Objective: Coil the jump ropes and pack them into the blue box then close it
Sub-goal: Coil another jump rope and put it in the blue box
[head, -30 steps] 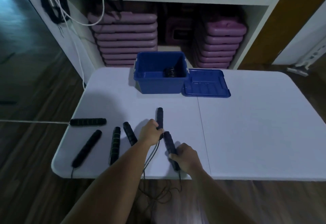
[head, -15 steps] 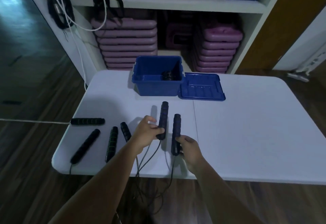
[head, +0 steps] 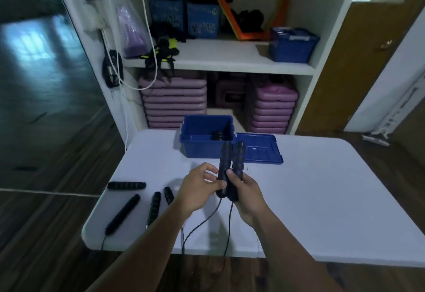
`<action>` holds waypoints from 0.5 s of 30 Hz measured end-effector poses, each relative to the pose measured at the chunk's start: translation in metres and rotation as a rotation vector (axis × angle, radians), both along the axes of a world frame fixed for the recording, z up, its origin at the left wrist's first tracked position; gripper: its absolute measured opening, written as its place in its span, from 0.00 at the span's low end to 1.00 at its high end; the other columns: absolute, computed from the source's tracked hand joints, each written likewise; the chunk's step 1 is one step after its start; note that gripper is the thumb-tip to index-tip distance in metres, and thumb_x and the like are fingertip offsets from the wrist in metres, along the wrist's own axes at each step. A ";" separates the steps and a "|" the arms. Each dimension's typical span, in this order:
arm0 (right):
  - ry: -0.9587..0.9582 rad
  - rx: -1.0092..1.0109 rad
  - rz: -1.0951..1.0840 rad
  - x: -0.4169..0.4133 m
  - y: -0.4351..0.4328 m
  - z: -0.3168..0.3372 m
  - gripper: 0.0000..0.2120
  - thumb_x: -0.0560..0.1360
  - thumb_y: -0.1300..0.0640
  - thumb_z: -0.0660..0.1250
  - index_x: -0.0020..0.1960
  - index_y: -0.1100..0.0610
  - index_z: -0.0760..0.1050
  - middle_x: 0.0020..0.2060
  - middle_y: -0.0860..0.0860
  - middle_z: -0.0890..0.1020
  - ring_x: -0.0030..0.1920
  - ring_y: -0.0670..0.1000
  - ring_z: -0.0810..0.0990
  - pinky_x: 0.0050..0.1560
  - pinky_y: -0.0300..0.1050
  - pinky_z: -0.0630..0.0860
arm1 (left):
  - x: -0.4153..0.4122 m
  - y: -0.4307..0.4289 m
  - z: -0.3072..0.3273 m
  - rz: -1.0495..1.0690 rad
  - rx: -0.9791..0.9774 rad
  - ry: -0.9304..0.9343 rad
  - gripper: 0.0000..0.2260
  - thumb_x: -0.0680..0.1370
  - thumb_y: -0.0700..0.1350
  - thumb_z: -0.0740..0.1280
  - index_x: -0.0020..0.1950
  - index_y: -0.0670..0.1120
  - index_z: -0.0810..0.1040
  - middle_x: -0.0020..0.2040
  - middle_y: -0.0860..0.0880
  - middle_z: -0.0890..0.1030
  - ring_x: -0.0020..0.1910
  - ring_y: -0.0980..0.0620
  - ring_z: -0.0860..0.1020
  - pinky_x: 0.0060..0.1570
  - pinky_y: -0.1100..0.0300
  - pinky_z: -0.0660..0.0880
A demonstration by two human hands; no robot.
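Note:
Two black jump rope handles (head: pixel 230 165) stand upright side by side above the white table (head: pixel 322 199). My right hand (head: pixel 246 190) grips both at their lower ends. My left hand (head: pixel 200 186) pinches the left handle from the side. Their thin black cords (head: pixel 202 222) hang down past the table's near edge. The open blue box (head: pixel 202 147) sits at the table's far side with a coiled black rope (head: pixel 218 135) inside. Its blue lid (head: pixel 261 151) lies flat to the right of it.
Several more black handles (head: pixel 126 185) (head: pixel 123 213) (head: pixel 154 207) (head: pixel 169 195) lie on the table's left part, cords trailing off the edge. Behind the table stands a white shelf (head: pixel 230 61) with purple step platforms (head: pixel 174 103), blue crates and another blue box (head: pixel 292 45). Dark wood floor surrounds the table.
Both handles were lifted off the table and brought together upright. My right hand now holds the pair. The camera tilted up, showing more of the shelf.

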State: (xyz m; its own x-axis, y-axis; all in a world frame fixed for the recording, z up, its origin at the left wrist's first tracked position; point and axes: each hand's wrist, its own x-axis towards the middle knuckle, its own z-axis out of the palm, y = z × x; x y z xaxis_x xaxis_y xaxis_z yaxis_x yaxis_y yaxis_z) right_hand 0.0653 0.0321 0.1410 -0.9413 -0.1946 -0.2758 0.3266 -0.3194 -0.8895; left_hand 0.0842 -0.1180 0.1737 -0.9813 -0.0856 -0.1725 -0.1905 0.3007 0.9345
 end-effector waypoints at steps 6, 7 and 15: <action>0.061 0.056 0.046 0.004 0.017 0.040 0.12 0.78 0.56 0.67 0.57 0.63 0.81 0.52 0.62 0.85 0.50 0.58 0.83 0.56 0.53 0.77 | 0.014 0.009 0.036 -0.068 -0.115 0.133 0.12 0.74 0.48 0.75 0.55 0.52 0.78 0.47 0.56 0.81 0.45 0.56 0.81 0.48 0.63 0.76; 0.064 0.067 0.061 0.004 0.021 0.046 0.12 0.78 0.56 0.68 0.57 0.62 0.81 0.51 0.61 0.85 0.49 0.58 0.82 0.54 0.52 0.76 | 0.015 0.009 0.041 -0.092 -0.129 0.158 0.11 0.75 0.47 0.74 0.55 0.52 0.77 0.49 0.55 0.81 0.47 0.56 0.82 0.49 0.64 0.76; 0.089 0.326 0.329 -0.005 0.058 0.104 0.13 0.75 0.54 0.72 0.54 0.61 0.81 0.46 0.56 0.84 0.45 0.54 0.82 0.43 0.47 0.79 | -0.021 0.005 0.098 -0.498 -1.352 0.806 0.37 0.77 0.43 0.66 0.80 0.60 0.52 0.82 0.48 0.50 0.80 0.41 0.44 0.77 0.43 0.43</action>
